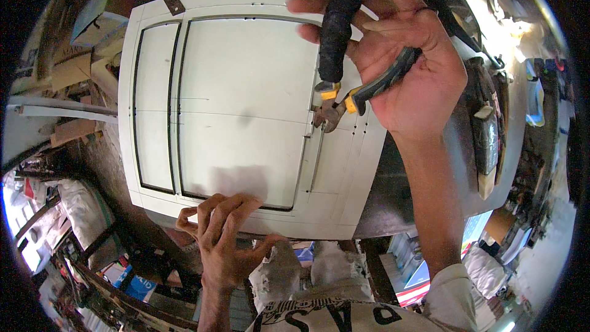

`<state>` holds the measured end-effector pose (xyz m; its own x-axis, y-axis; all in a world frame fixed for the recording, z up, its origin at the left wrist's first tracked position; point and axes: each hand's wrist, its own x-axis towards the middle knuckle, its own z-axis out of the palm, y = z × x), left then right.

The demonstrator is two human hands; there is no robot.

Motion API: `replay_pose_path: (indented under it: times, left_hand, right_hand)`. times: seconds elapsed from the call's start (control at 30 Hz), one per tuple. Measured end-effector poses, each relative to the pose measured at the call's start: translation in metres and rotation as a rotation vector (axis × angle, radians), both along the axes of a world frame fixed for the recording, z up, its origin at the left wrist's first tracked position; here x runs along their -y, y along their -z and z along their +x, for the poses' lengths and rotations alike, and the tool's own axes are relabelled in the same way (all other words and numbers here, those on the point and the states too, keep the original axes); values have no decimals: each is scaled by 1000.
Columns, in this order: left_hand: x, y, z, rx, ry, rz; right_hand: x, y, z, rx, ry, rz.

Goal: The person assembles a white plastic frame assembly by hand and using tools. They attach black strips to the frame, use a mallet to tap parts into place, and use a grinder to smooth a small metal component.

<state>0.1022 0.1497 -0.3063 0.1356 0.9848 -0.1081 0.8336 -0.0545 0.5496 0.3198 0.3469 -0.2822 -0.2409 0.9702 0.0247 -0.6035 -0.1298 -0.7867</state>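
My right hand (418, 80), palm turned up, holds a pair of pliers (337, 40) with dark handles, one thickly wrapped in black, and yellow near the pivot. The plier jaws are at a thin dark strip near the right side of a white board (246, 74); whether they grip it I cannot tell. Thin black strips (174, 110) form a narrow rectangle and a larger one on the board, among pencil lines and small dark marks. My left hand (224, 233) rests at the near edge, empty, its fingers bent and apart.
Under the board is a dark table (384, 203). A long dark tool or block (485, 141) lies at its right. A small brown metal piece (174, 3) sits on the board's far left edge. Cardboard boxes (72, 67) and a pale sack (83, 218) stand to the left.
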Motion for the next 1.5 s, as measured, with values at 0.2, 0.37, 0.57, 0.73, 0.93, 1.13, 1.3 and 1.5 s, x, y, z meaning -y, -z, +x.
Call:
replay_pose_path:
  times: [0.2,0.37,0.57,0.73,0.93,1.13,1.3,1.5]
  left_hand:
    - [-1,-1,-1,-27,12,7]
    - [3,2,-4,54,6,-24]
    - [26,-16,2,-102,-388,231]
    - [43,23,-6,-42,-613,76]
    - [-1,-1,-23,113,-595,-83]
    - [39,-30,-108,163,-386,-5]
    - [129,-99,-220,172,-602,148]
    - [353,-120,-378,-170,-1391,181]
  right_hand:
    - [-21,15,-2,-160,-122,198]
    - [-26,18,-1,-289,-265,58]
    - [12,-15,45,486,176,143]
    - [50,-5,134,1566,272,69]
    - [91,-76,53,1745,376,532]
    - [179,-219,-181,671,82,1082]
    - [226,-263,-311,222,-8,1419]
    - [259,-296,-490,-4,-403,1574]
